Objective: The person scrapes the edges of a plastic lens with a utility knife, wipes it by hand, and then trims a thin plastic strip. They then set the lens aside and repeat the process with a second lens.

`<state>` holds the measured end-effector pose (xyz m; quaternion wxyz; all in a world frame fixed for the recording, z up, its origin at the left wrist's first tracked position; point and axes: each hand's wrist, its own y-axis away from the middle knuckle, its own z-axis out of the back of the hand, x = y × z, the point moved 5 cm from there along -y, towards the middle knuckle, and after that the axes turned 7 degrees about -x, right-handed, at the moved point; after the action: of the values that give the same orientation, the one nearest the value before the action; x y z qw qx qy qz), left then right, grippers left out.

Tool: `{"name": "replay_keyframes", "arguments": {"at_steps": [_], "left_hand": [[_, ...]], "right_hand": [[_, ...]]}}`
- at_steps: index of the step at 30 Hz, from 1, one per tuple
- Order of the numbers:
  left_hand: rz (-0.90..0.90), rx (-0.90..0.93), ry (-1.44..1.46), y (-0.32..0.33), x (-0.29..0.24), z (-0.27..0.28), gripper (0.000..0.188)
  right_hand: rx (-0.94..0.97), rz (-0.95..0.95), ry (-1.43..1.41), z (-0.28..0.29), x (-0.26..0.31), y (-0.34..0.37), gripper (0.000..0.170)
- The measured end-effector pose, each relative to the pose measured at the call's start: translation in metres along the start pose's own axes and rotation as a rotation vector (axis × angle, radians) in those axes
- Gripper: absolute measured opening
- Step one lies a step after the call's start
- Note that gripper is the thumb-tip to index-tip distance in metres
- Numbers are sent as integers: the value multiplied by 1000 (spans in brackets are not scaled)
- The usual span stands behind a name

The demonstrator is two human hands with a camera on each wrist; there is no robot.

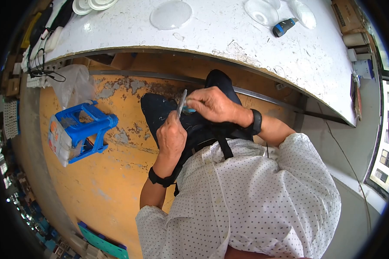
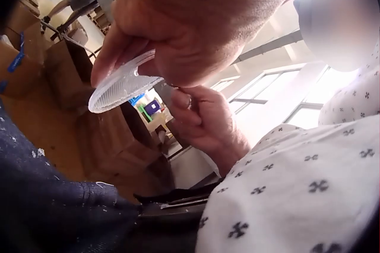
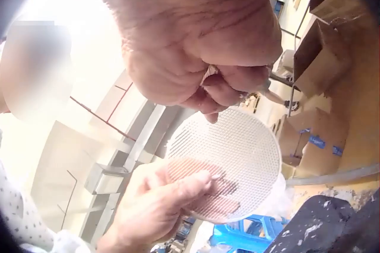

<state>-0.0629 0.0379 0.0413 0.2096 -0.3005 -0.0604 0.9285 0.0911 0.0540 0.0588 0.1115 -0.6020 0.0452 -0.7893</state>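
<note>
While the left hand point(image 3: 151, 205) pinches a disc point(image 3: 243, 146), cardboard boxes point(image 3: 335, 66) hide their contents.

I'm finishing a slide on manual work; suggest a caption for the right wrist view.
Left hand holding a translucent, textured disc near the right hand, with a blue stool behind.

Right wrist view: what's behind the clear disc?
Fingers of the left hand show through the clear disc; blue stool peeks past its lower edge. Whatever's behind its upper part can't be made out.
</note>
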Motion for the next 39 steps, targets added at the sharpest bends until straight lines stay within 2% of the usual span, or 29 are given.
{"name": "replay_keyframes", "arguments": {"at_steps": [2, 3, 5, 6, 8, 9, 11, 15, 18, 20, 22, 24, 25, 26, 28, 30, 32, 34, 36, 39], "left_hand": [[62, 11, 15, 2, 1, 0, 18], [61, 11, 16, 1, 0, 0, 18], [66, 20, 3, 0, -2, -1, 18], [70, 21, 3, 0, -3, 0, 18], [108, 65, -21, -2, -4, 0, 16], [110, 67, -22, -2, -4, -1, 16], [154, 144, -39, -3, -1, -6, 14], [122, 162, -91, -6, 1, -12, 13], [88, 203, -77, -10, -3, -7, 13], [162, 177, 5, -13, -3, -2, 12], [193, 138, 103, -10, 6, -3, 12], [226, 101, 208, -11, 10, 0, 12], [372, 117, 377, -12, 13, 0, 14], [519, 131, 546, -11, 18, -1, 16], [551, 177, 593, -6, 28, -8, 21], [627, 193, 761, -2, 31, -13, 23], [584, 174, 720, -4, 32, -12, 24], [547, 149, 675, -4, 33, -9, 25], [445, 193, 586, -8, 26, -5, 21], [519, 218, 555, -10, 9, 1, 21]], "right_hand": [[43, -220, 69, 6, -13, -3, 14], [42, -220, 70, 7, -17, -4, 14], [-12, -9, 209, 6, -16, -5, 13], [-9, -10, 208, 3, -17, -3, 13], [-132, 169, 371, -2, -7, 1, 11], [-131, 167, 369, -4, -5, 3, 11], [-13, 200, 525, -13, 2, 9, 10], [22, 223, 489, -26, 12, 23, 9], [117, 203, 405, -33, 7, 29, 9], [-2, 182, 254, -22, 5, 21, 9], [-38, 153, 236, -10, 2, 14, 12], [-99, -44, 196, 7, -4, 6, 13], [-163, -116, 169, 16, -1, 3, 14], [-208, -86, 188, 22, -2, 2, 14], [-133, -170, 247, 29, -8, 3, 16], [-118, -205, 254, 27, -16, 6, 17], [-100, -237, 261, 24, -23, 10, 17], [-140, -119, 248, 20, -20, 14, 18], [-155, -92, 248, 14, -25, 18, 18], [-173, -75, 250, 11, -29, 20, 18]]}}
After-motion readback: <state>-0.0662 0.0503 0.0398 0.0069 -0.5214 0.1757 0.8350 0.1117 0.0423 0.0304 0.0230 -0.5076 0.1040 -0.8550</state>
